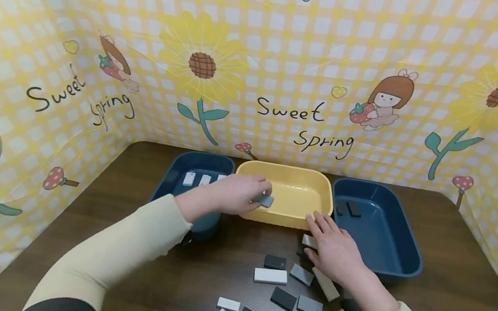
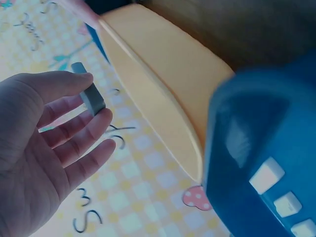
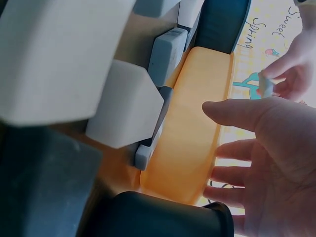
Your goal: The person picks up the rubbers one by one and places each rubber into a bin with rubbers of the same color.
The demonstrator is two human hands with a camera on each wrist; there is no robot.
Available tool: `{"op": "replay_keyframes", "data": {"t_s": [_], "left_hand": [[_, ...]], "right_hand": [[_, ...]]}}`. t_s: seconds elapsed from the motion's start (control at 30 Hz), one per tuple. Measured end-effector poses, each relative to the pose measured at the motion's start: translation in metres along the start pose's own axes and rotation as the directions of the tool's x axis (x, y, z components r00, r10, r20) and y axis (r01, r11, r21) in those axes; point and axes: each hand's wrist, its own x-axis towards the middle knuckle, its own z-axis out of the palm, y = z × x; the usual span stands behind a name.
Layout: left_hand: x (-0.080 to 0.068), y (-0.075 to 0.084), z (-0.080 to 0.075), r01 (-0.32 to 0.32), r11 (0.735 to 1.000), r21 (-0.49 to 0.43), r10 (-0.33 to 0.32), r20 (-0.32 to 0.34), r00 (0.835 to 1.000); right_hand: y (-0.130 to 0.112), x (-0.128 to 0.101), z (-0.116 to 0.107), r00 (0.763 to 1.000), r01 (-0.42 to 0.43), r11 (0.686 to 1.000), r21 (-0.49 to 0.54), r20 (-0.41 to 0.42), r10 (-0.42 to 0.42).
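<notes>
My left hand (image 1: 243, 193) pinches a small grey block (image 1: 264, 200) between thumb and fingers, over the near left corner of the yellow tray (image 1: 290, 220). The left wrist view shows the grey block (image 2: 90, 96) at the fingertips beside the yellow tray (image 2: 163, 84). My right hand (image 1: 334, 244) lies flat with straight fingers on the table just in front of the yellow tray, over a white block (image 1: 308, 241). Its fingers (image 3: 256, 148) are spread and hold nothing. Several white, grey and black blocks (image 1: 284, 288) lie scattered on the dark table below it.
A blue tray (image 1: 177, 188) on the left holds three white blocks (image 1: 189, 178). A blue tray (image 1: 407, 252) on the right holds two dark blocks (image 1: 353, 208). Yellow checked "Sweet Spring" walls (image 1: 289, 76) enclose the brown table (image 1: 450, 290) on three sides.
</notes>
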Motion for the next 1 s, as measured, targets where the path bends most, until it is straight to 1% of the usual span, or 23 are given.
{"op": "replay_keyframes", "data": {"t_s": [0.2, 0.37, 0.57, 0.77, 0.87, 1.0], "left_hand": [[0.027, -0.024, 0.001, 0.028, 1.000, 0.003, -0.028, 0.029, 0.999], [0.051, -0.044, 0.002, 0.067, 0.998, 0.007, -0.067, 0.060, 0.996], [0.071, -0.061, 0.006, 0.108, 0.994, 0.003, -0.107, 0.113, 0.988], [0.085, -0.068, 0.017, 0.121, 0.993, 0.017, -0.122, 0.155, 0.980], [0.090, -0.067, 0.024, 0.132, 0.989, 0.068, -0.142, 0.174, 0.974], [0.096, -0.067, 0.033, 0.156, 0.975, 0.158, -0.188, 0.211, 0.959]], "right_hand": [[0.000, 0.001, 0.000, 1.000, 0.001, 1.000, -0.018, -0.005, -0.001], [0.001, 0.001, 0.001, 1.000, 0.003, 1.000, -0.017, -0.009, -0.003], [0.002, 0.000, 0.002, 1.000, 0.001, 1.000, -0.004, -0.017, -0.001], [0.003, -0.001, 0.003, 1.000, -0.001, 1.000, 0.003, -0.024, 0.001], [0.003, -0.001, 0.002, 1.000, -0.002, 1.000, -0.005, -0.027, 0.002], [0.002, -0.001, 0.002, 1.000, -0.002, 1.000, -0.016, -0.031, 0.002]]}}
